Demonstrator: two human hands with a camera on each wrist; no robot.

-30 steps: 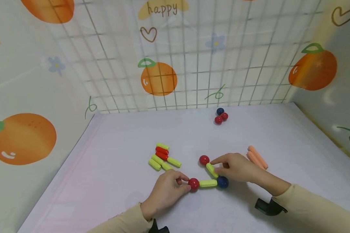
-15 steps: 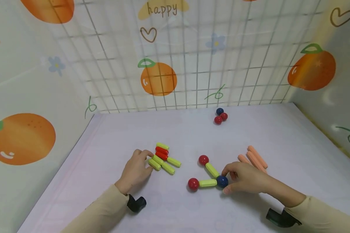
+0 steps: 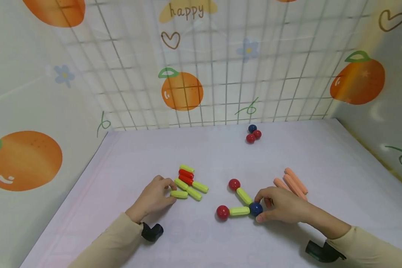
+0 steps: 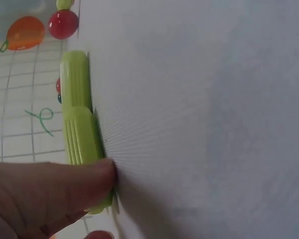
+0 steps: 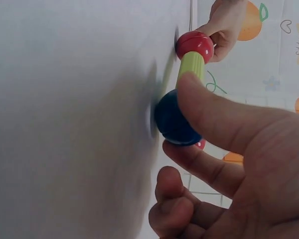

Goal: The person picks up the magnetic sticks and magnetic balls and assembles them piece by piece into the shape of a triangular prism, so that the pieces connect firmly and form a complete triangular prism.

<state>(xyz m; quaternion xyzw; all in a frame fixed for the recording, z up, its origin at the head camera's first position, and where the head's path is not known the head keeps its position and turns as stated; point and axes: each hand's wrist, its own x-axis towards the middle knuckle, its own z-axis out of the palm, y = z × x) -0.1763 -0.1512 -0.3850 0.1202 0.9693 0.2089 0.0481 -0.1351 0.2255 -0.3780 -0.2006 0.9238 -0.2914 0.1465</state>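
My left hand [image 3: 155, 197] pinches one end of a short light green rod [image 3: 179, 194] between thumb and index finger; in the left wrist view the thumb partly covers the green rod [image 4: 79, 134]. On the right, my right hand [image 3: 283, 204] grips a blue ball [image 3: 255, 209] between thumb and fingers. Two green rods stick out from that ball in a V. One rod [image 3: 239, 211] ends in a red ball [image 3: 222, 212], the other rod [image 3: 243, 196] in a second red ball [image 3: 234, 184]. The right wrist view has the thumb across the blue ball [image 5: 174, 119].
Beside the left hand lie more green rods [image 3: 194, 193] and two red rods [image 3: 186, 173]. Several orange rods [image 3: 295, 187] lie behind the right hand. Loose red and blue balls [image 3: 257, 134] sit near the back of the white table [image 3: 137, 149].
My left hand left the red ball, moved left to the rods and turned one green rod sideways. My right hand shifted from the upper green rod to the blue ball.
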